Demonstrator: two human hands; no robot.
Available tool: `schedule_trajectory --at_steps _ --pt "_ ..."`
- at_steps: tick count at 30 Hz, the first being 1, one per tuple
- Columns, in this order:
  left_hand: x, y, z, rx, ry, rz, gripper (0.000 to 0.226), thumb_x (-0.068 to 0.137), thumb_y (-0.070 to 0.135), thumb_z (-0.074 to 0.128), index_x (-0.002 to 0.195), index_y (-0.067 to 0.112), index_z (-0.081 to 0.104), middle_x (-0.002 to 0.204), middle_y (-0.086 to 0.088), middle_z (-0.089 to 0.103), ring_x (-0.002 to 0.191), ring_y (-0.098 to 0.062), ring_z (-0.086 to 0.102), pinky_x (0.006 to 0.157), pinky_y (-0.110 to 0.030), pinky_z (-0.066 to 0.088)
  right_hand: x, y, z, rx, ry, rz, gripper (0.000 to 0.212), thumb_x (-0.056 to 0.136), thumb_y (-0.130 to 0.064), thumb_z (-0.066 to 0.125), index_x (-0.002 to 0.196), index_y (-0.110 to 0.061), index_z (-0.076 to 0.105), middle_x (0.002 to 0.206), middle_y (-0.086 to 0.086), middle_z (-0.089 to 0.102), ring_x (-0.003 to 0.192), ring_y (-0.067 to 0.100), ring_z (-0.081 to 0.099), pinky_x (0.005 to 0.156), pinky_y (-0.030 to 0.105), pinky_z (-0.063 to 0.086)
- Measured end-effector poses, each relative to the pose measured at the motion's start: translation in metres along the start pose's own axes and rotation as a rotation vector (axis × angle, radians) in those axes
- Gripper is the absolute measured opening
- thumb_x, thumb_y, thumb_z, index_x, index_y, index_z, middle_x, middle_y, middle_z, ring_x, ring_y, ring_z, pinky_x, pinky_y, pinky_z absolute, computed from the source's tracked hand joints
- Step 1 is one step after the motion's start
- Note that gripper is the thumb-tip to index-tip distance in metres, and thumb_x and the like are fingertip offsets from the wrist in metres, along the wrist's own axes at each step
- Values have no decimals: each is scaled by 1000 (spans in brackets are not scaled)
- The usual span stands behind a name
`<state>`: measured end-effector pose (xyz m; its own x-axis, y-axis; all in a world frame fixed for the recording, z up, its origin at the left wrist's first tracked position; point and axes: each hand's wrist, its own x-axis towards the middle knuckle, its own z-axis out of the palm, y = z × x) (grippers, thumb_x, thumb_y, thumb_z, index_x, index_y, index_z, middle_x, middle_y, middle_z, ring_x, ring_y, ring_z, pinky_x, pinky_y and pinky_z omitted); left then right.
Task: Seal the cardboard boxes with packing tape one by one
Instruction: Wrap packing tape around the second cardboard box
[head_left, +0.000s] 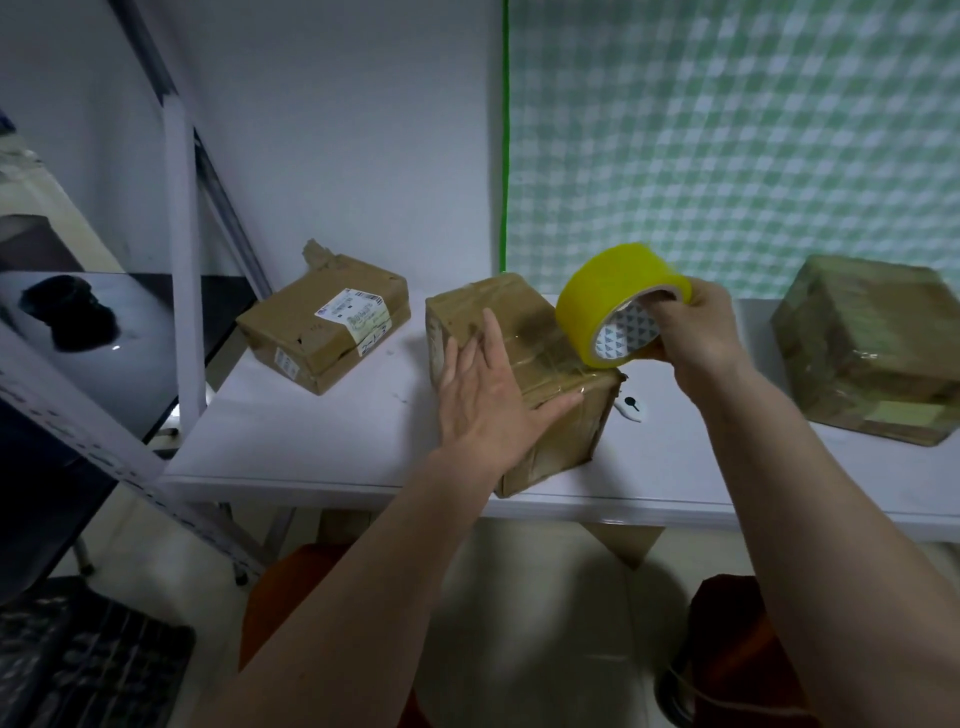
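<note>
While my right hand (693, 332) grips the yellow packing tape roll (615, 306) by its core, tilted onto the middle cardboard box (524, 332) so the strip lays across its top, my left hand (491, 400) presses flat to steady it at the white table (322, 436) edge. Creased brown box, glossy with tape.

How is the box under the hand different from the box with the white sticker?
The middle box is chunky and tall; the stickered box lies flatter. The left hand presses on the middle box, while nothing touches the stickered box. The middle box shows no label; the stickered box has white ones. Both are brown cardboard on the white table.
</note>
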<state>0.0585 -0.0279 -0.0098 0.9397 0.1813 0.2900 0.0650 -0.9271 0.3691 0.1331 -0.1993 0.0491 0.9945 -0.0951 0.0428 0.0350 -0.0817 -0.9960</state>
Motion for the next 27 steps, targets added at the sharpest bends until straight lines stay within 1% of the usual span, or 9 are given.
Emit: schedule_trajectory --at_steps 2,4,8,11,14,16,19,23,27 --pt "0 -2 0 33 -2 8 130 60 92 30 150 10 -14 157 -4 26 147 -14 13 119 -29 -8 5 6 -3 -49 35 -23 10 87 -2 55 88 -2 66 81 14 65 68 25 66 63 47 57" --pt "-1 -3 1 44 -1 10 129 61 92 30 150 10 -14 157 -4 26 147 -14 13 120 -30 -6 11 10 -6 -96 57 -39 13 87 -1 54 82 -6 65 76 10 65 76 33 66 66 49 57" --pt "0 -2 1 50 4 22 130 61 93 28 151 9 -13 157 -4 27 146 -14 14 119 -28 -8 21 18 -13 -110 37 -30 23 87 -3 57 70 -18 64 68 0 64 74 31 65 65 47 57" --pt "-1 -2 2 54 16 25 131 58 94 23 151 9 -11 156 -4 28 146 -14 15 119 -29 -6 31 21 -23 -203 59 -45 23 85 -4 56 67 -17 62 73 5 65 80 34 66 72 53 55" --pt "-1 -2 3 56 6 29 131 57 95 20 151 10 -11 157 -5 28 146 -15 15 120 -32 -3 37 29 -30 -276 76 -42 21 83 0 52 73 -15 62 88 16 65 94 40 63 79 54 53" --pt "0 0 3 53 5 34 130 58 95 21 151 10 -11 156 -5 28 146 -15 16 121 -33 -2 37 34 -32 -295 58 -39 24 84 0 52 74 -19 61 94 16 65 97 39 62 84 54 53" --pt "0 -1 3 68 -2 37 129 60 94 22 152 9 -8 156 -5 28 146 -15 16 121 -34 -1 42 39 -35 -310 15 -55 21 83 5 50 82 -11 64 93 18 65 95 39 62 85 54 52" --pt "0 -3 3 68 3 51 126 63 92 26 152 8 -6 156 -5 28 146 -15 16 121 -33 -1 42 50 -34 -322 -18 -67 25 81 10 48 88 -8 64 91 16 64 86 26 59 84 50 51" --pt "-3 -4 0 54 21 68 125 65 91 29 152 5 2 156 -8 29 146 -17 19 120 -32 -2 30 73 -29 -193 -19 32 21 86 8 51 96 -6 64 96 17 65 87 31 62 80 52 54"
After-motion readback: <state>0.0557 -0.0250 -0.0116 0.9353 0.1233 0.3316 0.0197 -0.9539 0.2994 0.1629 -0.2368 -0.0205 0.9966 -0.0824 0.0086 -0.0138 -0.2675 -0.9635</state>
